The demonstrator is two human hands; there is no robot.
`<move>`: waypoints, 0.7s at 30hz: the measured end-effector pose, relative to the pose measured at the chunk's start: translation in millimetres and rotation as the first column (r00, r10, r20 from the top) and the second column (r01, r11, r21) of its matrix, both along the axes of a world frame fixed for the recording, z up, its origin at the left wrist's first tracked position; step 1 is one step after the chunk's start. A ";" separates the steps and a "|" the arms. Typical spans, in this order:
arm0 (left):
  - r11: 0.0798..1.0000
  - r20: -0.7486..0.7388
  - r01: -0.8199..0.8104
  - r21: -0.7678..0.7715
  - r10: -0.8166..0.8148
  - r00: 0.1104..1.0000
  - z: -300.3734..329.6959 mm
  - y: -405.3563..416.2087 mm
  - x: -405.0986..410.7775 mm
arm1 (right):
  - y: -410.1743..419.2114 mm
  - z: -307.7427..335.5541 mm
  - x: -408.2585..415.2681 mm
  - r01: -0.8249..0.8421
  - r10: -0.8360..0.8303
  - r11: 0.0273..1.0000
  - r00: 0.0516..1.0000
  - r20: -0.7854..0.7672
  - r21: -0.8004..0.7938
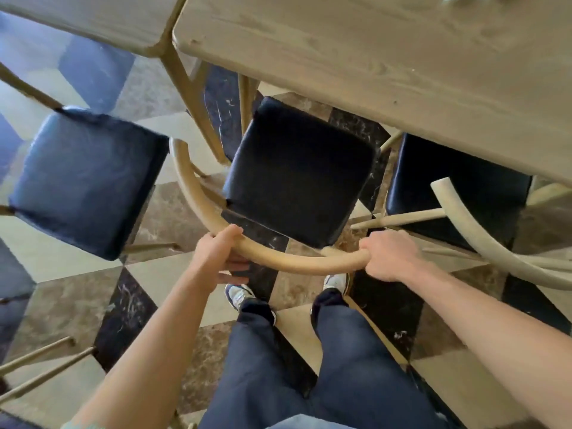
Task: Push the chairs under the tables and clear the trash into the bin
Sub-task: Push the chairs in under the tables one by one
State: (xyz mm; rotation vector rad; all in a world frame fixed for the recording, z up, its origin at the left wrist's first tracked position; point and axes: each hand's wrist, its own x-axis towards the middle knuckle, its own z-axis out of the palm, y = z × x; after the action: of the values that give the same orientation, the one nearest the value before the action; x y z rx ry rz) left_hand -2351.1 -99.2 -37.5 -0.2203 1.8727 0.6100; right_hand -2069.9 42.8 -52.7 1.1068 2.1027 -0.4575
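Note:
A chair with a black padded seat and a curved light-wood back rail stands right in front of me, its front edge just under the rim of a pale wooden table. My left hand grips the rail on its left side. My right hand grips the rail's right end. No trash or bin is in view.
A second black-seated chair stands to the left, out from a second pale table. A third chair on the right sits partly under the table, its curved rail close to my right hand. The floor is patterned marble tile.

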 end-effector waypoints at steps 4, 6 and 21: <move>0.971 0.153 -0.223 0.086 0.208 0.966 -13.8 40.6 47.6 | 15.6 4.6 47.9 0.722 -0.596 0.677 0.653 -0.467 0.145; 0.955 0.101 -0.281 0.092 0.272 0.957 -18.3 59.3 69.9 | 2.3 5.1 53.7 0.949 -0.877 0.239 0.120 -0.465 -0.205; 0.968 0.005 -0.238 0.082 0.239 0.971 -23.8 115.9 33.3 | 35.4 -11.2 -28.9 0.860 -0.924 -0.048 -0.231 -0.303 -0.508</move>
State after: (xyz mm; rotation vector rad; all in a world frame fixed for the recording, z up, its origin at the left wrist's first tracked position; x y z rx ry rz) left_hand -2317.8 16.6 -61.2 -0.3949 1.8357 0.8503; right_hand -2098.8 78.1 -63.9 2.6849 1.0080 -1.8549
